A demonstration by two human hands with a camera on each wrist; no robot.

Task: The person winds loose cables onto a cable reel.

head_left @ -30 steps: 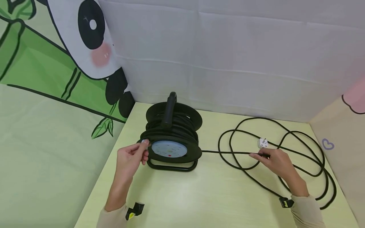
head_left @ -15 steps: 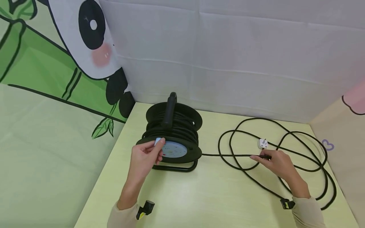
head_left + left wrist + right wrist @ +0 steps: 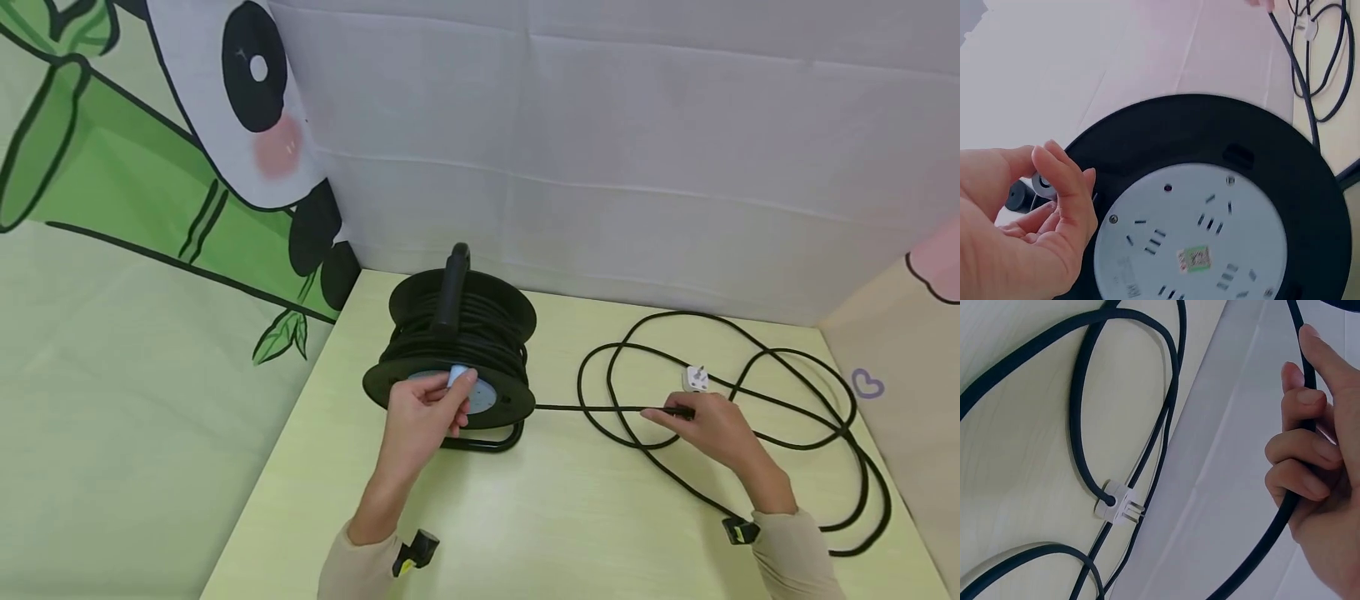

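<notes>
A black cable reel [image 3: 378,385] stands on the table with black cable [image 3: 480,321] wound on its drum. My left hand [image 3: 420,412] pinches the small light-blue crank knob [image 3: 457,372] on the reel's front flange. In the left wrist view, fingers curl round this knob [image 3: 1041,186], beside the pale socket disc [image 3: 1254,231]. To the right, my right hand [image 3: 708,427] grips the cable [image 3: 562,407], which runs straight from the reel. The right wrist view shows several fingers wrapped round the cable [image 3: 1266,534], and the thumb lying along it.
Loose loops of cable [image 3: 678,313] lie on the right side of the table [image 3: 555,517]. Among them is a white three-pin plug [image 3: 696,379]. Behind stands a white cloth wall [image 3: 585,183]. A black carry handle [image 3: 452,292] rises over the reel.
My left hand has carried the knob from the left edge of the flange rightward across its front, and the disc has turned. My right hand, still gripping the cable, has shifted slightly left.
</notes>
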